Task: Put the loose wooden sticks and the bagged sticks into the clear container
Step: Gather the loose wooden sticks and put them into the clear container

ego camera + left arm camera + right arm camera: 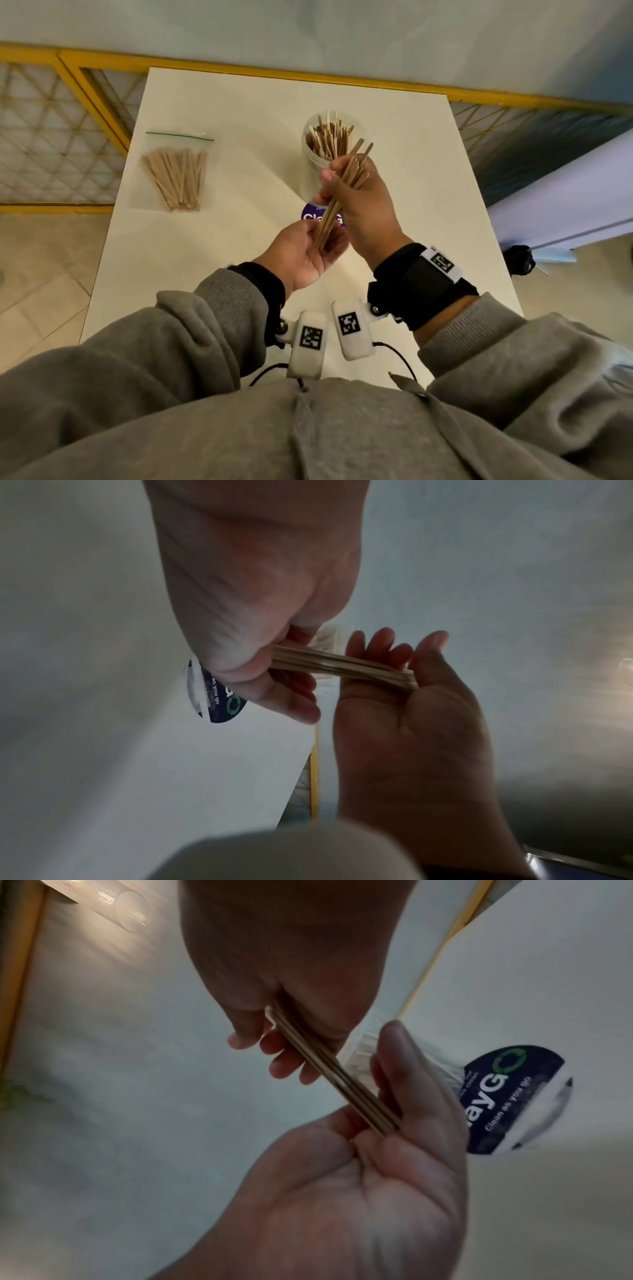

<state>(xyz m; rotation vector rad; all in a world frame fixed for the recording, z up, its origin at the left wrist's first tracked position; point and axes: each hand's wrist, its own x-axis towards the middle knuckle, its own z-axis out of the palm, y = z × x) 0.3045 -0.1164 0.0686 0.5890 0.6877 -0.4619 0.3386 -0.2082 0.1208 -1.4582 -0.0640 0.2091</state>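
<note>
My right hand grips a bundle of loose wooden sticks around its middle, held slanted just in front of the clear container. The container stands upright at the table's centre, with several sticks inside and a purple label low on its wall. My left hand lies palm up and relaxed under the bundle, whose lower ends butt against the palm. In the right wrist view the sticks span from my right hand to my left hand. The bagged sticks lie flat at the table's left.
The white table has bare surface between the bag and the container and to the container's right. A yellow railing with lattice runs behind and to the left. A pale panel stands at the right.
</note>
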